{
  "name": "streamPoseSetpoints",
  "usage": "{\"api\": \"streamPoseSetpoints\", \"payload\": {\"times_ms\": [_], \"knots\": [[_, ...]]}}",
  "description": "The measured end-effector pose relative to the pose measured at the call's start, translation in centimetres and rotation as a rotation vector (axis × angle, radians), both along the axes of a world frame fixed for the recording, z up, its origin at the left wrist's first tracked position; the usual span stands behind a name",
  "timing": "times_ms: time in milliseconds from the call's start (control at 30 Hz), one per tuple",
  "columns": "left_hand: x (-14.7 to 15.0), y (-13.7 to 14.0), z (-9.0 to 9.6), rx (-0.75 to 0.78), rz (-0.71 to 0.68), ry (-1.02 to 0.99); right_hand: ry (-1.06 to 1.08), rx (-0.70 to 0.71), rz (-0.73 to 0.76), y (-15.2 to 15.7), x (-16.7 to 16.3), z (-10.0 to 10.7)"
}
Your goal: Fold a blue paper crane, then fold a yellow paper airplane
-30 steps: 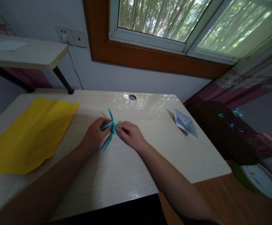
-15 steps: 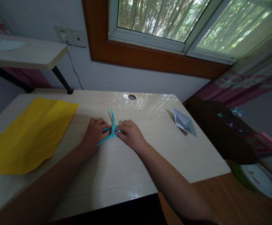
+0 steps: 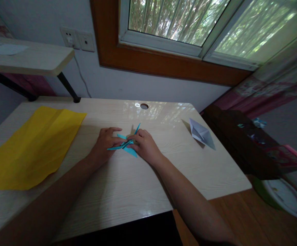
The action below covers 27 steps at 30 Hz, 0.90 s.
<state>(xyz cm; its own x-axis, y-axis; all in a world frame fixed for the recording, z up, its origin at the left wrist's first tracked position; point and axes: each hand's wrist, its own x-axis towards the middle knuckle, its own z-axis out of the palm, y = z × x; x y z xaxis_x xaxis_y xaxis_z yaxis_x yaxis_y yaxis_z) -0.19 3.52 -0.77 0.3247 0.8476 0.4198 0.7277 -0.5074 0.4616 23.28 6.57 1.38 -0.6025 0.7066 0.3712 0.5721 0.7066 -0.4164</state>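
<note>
Blue folded paper: in the head view, it sits between both hands near the middle of the desk, one narrow strip pointing left, another end rising at the far right, a wide flap spread toward the near side. Whether its underside touches the desk, I cannot tell from where I stand.

Right hand: thumb and fingers are pinched onto the folded middle. Squeezing too hard there could crush the small layers or press in a crease where none belongs.

Left hand: its index finger reaches out straight above the paper while another fingertip meets the fold; the thumb is hidden, so I cannot tell whether it grips. A loose hold on this side could let the paper swivel in the other pinch.

Narrow strip: it looks thin and lies close against the left fingers. A sideways catch could bend it, and opposite pulls from two hands could tear the paper at the centre.

Yellow sheet: lying flat beyond the left forearm, well apart from the fold. A sweeping elbow could wrinkle it.

White folded paper: standing alone near the right side, light enough, I would guess, for a careless sleeve to knock over.
</note>
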Motion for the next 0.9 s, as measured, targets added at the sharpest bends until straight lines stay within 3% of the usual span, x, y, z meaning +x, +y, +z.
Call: {"api": "streamPoseSetpoints", "payload": {"times_ms": [200, 333, 633, 900], "knots": [[0.5, -0.4, 1.2, -0.006, 0.069, -0.091, 0.077, 0.004, -0.109, 0.1, 0.1, 0.0], [0.6, -0.3, 1.5, -0.044, 0.036, -0.143, 0.145, -0.027, -0.147, 0.1, -0.2, 0.0], [0.6, 0.0, 1.4, -0.200, 0.124, -0.429, 0.288, -0.093, -0.115, -0.5, -1.0, 0.4], [0.3, 0.0, 2.4, -0.415, 0.297, -0.675, 0.722, -0.194, -0.305, 0.2, -0.3, 0.7]]}}
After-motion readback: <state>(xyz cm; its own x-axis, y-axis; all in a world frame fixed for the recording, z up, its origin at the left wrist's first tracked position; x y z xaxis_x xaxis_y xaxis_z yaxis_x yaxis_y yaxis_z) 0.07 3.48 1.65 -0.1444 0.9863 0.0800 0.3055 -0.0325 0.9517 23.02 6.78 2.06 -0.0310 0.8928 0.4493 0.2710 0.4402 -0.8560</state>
